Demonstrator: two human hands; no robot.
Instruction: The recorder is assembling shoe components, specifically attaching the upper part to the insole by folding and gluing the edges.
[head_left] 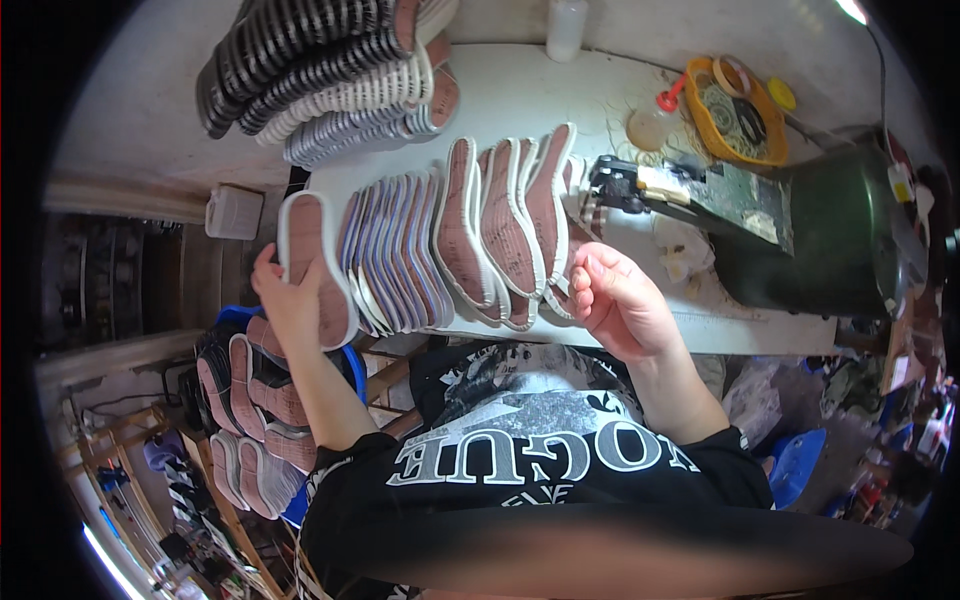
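Note:
My left hand [288, 298] grips a pinkish-brown shoe sole [305, 232] with a pale rim at the left end of the table, thumb on its face and fingers round its outer edge. Beside it stands a tight row of soles [395, 250] with pale edges, packed face to face. Larger white-rimmed soles [508, 215] lean on each other farther right. Next to these, my right hand [622, 302] is raised palm up with its fingers curled and pinched together. Whatever may be between those fingertips is too small to make out.
A green machine [850, 235] with a black head [622, 185] occupies the right side. Behind it are a yellow basket [712, 120] and a red-topped bottle [655, 122]. Stacked black and white soles [310, 75] stand back left; more soles [255, 400] fill a blue container below left.

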